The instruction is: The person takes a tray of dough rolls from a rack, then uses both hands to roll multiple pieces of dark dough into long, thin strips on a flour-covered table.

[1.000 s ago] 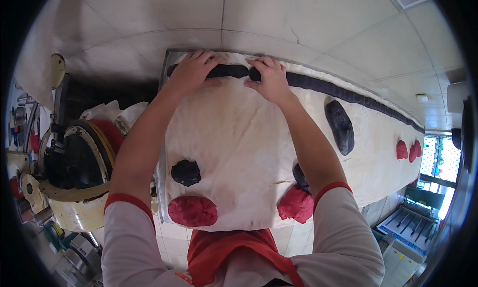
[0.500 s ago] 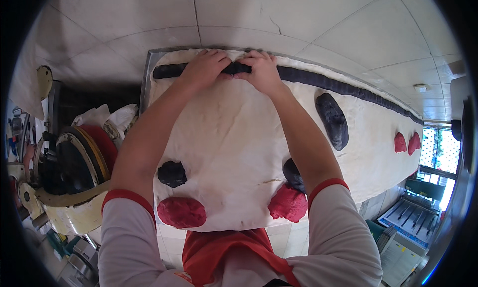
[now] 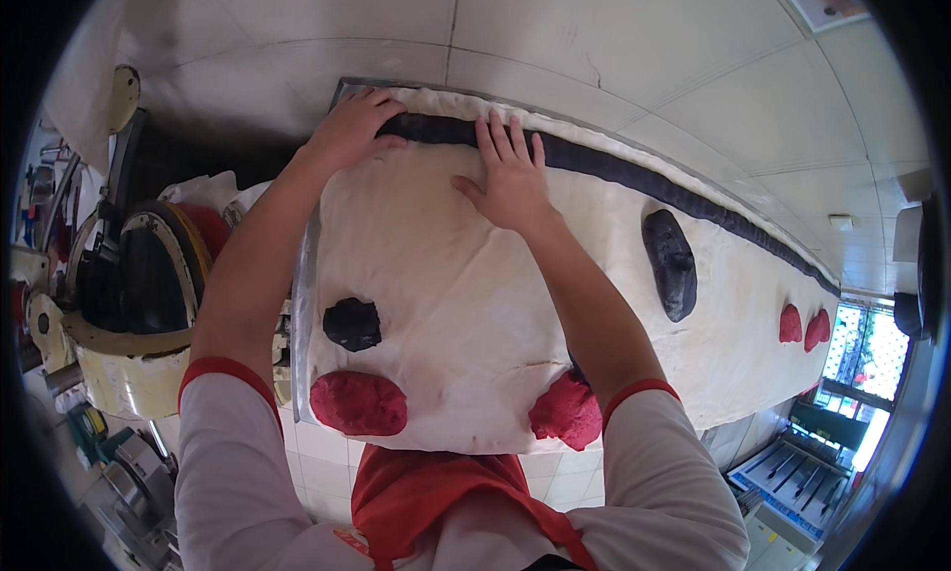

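A broad sheet of pale dough [image 3: 436,274] covers the long table in front of me. Along its far edge runs a rope of black dough [image 3: 644,175], with a pale dough margin beyond it. At the rope's left end, my left hand [image 3: 352,128] is closed around it, thumb on the near side and fingers on the far side. My right hand [image 3: 512,180] is open, its fingers spread flat across the rope a little farther right and the thumb resting on the pale sheet.
On the sheet lie a long black dough lump [image 3: 671,264], a smaller black lump [image 3: 353,323], and red lumps at near left [image 3: 359,403] and near right [image 3: 567,413]. More red pieces [image 3: 790,323] sit far right. A cream-coloured machine [image 3: 134,373] stands left; a tiled wall [image 3: 555,36] rises behind.
My hands were together pinching the black rope; now they are apart. The left has moved left to the rope's end, while the right has opened and flattened on it. The view has shifted slightly.
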The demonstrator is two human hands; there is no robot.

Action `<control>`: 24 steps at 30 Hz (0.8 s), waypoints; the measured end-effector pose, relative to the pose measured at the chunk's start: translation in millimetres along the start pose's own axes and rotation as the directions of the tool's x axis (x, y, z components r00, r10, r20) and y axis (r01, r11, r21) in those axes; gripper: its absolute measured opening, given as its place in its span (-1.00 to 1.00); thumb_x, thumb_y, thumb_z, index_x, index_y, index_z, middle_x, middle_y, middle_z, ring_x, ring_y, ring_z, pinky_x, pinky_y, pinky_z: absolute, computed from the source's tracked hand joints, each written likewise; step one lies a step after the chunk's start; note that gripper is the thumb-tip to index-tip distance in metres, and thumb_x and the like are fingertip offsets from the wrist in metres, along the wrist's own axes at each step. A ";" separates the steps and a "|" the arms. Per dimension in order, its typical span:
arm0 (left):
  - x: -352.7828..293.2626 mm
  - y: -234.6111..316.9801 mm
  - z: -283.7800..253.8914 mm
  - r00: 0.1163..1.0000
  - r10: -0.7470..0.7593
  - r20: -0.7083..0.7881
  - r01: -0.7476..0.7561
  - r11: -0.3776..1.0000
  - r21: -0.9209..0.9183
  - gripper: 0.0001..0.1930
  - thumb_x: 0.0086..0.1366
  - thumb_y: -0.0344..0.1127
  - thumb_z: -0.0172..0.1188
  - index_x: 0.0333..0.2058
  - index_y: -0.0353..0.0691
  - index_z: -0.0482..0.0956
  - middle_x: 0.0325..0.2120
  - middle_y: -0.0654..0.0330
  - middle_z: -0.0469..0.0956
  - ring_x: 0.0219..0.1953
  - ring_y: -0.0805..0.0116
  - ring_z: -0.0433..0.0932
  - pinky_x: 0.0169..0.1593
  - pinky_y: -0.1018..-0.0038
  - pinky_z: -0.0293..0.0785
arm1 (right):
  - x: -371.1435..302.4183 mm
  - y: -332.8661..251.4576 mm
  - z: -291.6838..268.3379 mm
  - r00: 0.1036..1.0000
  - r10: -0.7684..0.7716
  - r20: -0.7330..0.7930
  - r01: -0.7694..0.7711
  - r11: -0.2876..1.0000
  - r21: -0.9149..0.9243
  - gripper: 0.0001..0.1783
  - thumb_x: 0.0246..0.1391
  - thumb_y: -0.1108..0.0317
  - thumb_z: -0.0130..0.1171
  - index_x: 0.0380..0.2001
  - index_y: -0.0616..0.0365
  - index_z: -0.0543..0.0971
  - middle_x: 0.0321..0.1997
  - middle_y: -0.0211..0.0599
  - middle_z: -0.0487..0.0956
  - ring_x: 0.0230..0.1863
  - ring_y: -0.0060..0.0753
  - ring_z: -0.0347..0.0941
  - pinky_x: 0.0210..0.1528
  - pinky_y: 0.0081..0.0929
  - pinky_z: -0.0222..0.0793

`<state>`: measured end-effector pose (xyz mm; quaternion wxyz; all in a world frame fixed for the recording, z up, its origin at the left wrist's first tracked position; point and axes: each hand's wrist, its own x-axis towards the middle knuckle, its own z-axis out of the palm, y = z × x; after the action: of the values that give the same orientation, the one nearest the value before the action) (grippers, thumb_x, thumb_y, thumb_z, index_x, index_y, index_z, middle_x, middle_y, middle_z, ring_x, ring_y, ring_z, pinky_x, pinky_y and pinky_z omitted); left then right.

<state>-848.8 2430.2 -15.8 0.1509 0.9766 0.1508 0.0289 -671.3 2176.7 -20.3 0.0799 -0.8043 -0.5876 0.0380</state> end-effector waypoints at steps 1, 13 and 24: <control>-0.3 -4.0 -0.3 0.999 0.030 -0.018 -0.030 1.000 0.008 -0.33 0.22 0.05 0.53 0.22 -0.16 0.63 0.17 0.07 0.57 0.29 -0.05 0.49 0.37 0.05 0.39 | 1.1 -1.5 3.3 0.999 0.029 0.013 -0.029 1.000 -0.010 0.14 0.37 -0.35 0.17 0.69 0.15 0.02 0.78 0.01 0.02 0.77 0.21 -0.14 0.69 0.32 -0.21; -29.1 -30.5 -20.3 0.996 -0.090 -0.011 0.090 0.996 -0.018 -0.36 0.18 -0.14 0.57 0.22 -0.17 0.65 0.12 0.06 0.61 0.23 -0.09 0.54 0.33 0.07 0.44 | 33.7 -63.6 -4.3 0.983 0.121 0.140 -0.122 0.993 -0.002 0.23 0.32 -0.43 0.14 0.71 0.14 -0.07 0.82 -0.04 -0.14 0.80 0.18 -0.30 0.72 0.32 -0.36; -72.2 -12.2 26.8 0.772 -0.599 -0.212 0.349 0.680 -0.645 -0.40 0.37 -0.54 0.10 0.40 -0.34 0.45 0.32 -0.19 0.57 0.36 -0.07 0.59 0.38 0.19 0.53 | 62.0 -126.8 21.4 0.988 -0.046 0.145 0.044 0.999 0.020 0.14 0.36 -0.42 0.08 0.69 0.15 0.05 0.81 -0.01 -0.05 0.79 0.21 -0.19 0.70 0.36 -0.27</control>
<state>-918.3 2411.8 -45.9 0.4035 0.7803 0.4166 0.2340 -774.7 2275.1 -17.3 0.0442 -0.7853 -0.6094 0.0998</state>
